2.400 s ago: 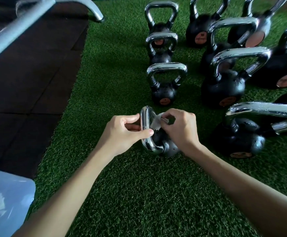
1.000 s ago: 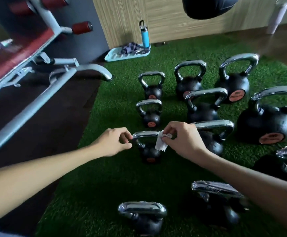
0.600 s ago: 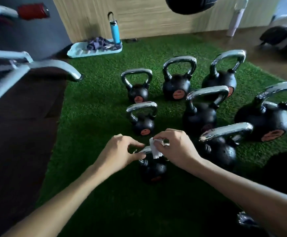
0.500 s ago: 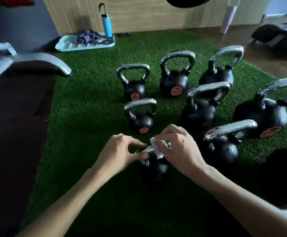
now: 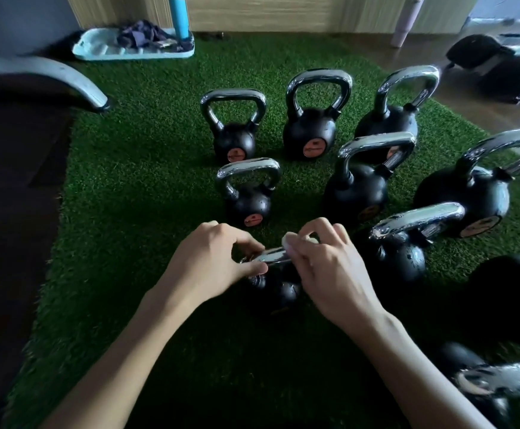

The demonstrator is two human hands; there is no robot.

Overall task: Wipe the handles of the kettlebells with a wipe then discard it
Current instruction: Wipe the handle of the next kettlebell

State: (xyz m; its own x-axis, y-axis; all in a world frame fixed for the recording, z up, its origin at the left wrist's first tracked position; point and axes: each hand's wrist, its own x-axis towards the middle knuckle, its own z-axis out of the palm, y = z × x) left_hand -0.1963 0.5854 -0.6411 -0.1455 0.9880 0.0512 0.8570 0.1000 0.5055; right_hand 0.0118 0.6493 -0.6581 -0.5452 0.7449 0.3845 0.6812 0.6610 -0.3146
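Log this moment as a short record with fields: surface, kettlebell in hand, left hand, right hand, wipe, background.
surface: green turf mat
kettlebell in hand: small one, chrome handle
left hand: pinching the handle's left end
right hand: pressing the wipe on the handle
wipe: white, mostly hidden under fingers
background: blue bottle by a pale tray

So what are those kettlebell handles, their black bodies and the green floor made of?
The kettlebell handles look like chromed metal: mirror-bright with sharp highlights. The black bodies look like coated or painted metal, possibly rubberised; their dull sheen leaves it open. The green floor looks like synthetic turf, with short, uniform plastic-like blades.
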